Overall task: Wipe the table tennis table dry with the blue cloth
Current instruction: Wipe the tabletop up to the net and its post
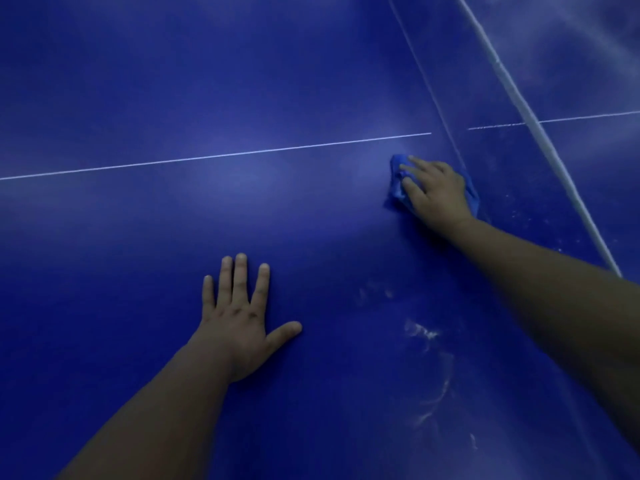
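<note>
1. Counter (138, 81) of dark blue colour fills almost the whole view, and we look down on it.
2. We see a thin white line (214, 155) that runs across the counter from the left, with a gap before it goes on at the far right.
3. At the right a thick pale band (524, 103) crosses the view on a slant. The surface behind it looks hazier, and we cannot tell for sure what this band is.
4. The cloth (396, 183) is blue and bunched up. It lies on the counter just below the right end of the white line, near the pale band.
5. Our right hand (434, 192) rests on top of the cloth. Its fingers are spread and rather straight, and they press the cloth down. Parts of the cloth stick out at the fingertips and at the far side of the hand. The thumb is hidden from us.
6. Our left hand (239, 317) lies flat on the counter, palm down, with straight fingers and the thumb held out to the side. It holds nothing and is well apart from the cloth.
7. Between the two arms we see pale smears (422, 332) on the surface, and small pale specks (519, 216) lie beside the right wrist.
</note>
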The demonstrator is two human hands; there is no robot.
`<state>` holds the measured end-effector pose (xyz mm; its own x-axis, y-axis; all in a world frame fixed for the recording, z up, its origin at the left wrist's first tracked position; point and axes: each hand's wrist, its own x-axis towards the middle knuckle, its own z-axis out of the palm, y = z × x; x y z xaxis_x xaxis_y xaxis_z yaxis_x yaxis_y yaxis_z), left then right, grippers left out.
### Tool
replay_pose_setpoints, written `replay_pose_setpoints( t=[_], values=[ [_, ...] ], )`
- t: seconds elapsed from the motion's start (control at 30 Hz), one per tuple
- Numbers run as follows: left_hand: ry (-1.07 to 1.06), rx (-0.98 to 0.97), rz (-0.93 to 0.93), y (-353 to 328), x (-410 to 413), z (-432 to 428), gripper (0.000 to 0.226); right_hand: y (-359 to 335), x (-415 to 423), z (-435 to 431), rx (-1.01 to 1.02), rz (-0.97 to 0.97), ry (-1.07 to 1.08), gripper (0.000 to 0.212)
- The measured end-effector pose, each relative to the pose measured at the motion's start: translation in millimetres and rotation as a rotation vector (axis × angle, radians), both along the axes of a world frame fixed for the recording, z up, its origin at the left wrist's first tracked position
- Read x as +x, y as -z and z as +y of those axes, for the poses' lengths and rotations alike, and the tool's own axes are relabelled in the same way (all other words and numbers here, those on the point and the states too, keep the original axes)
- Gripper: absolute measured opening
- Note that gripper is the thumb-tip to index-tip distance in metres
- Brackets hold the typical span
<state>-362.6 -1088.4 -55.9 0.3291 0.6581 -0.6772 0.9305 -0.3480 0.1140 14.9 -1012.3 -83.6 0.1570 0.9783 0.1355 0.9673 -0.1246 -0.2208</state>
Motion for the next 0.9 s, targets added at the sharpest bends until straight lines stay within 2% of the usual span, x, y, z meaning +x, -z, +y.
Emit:
replay_pose_setpoints(
  t=[0.1,0.2,0.3,0.37,0.5,0.57,0.63,0.7,0.8,0.9],
  values=[
    [0.004,0.008,0.006,-0.7,-0.3,0.1,0.102,5.1,-34.3,-17.0,0.046,-0.002,-0.280,0.045],
    [-0.001,0.002,-0.003,-1.3,0.2,-0.4,0.101,5.1,-74.8,-100.1,0.002,0.091,-0.590,0.036],
    [-0.004,0.013,-0.003,-1.1,0.2,-1.2,0.101,-1.3,-91.6,-174.1,-0.102,0.154,-0.890,0.036],
    [-0.005,0.023,-0.018,0.4,-0.1,-1.0,0.102,-0.1,-77.2,-160.0,-0.045,0.139,-0.873,0.035],
    [0.008,0.043,-0.033,3.3,-2.8,-1.3,0.102,3.9,-63.6,-47.0,0.067,0.081,-0.354,0.039],
    [0.007,0.064,-0.041,6.3,-4.8,-1.8,0.101,4.1,-80.7,-10.9,0.051,0.037,-0.301,0.044],
    [0.010,0.094,-0.052,10.7,-6.0,-3.1,0.099,3.0,-109.6,-7.4,0.057,0.015,-0.439,0.043],
    [0.023,0.111,-0.062,14.2,-6.9,-2.5,0.097,1.1,-138.1,-42.1,0.060,0.011,-0.660,0.040],
    [0.078,0.101,-0.090,13.1,-16.6,-1.2,0.105,-2.6,-158.6,-141.1,-0.040,0.066,-0.897,0.039],
    [0.086,0.122,-0.256,6.4,-42.5,-21.4,0.109,-6.4,-145.0,-230.9,-0.193,0.101,-1.088,0.040]
  ],
)
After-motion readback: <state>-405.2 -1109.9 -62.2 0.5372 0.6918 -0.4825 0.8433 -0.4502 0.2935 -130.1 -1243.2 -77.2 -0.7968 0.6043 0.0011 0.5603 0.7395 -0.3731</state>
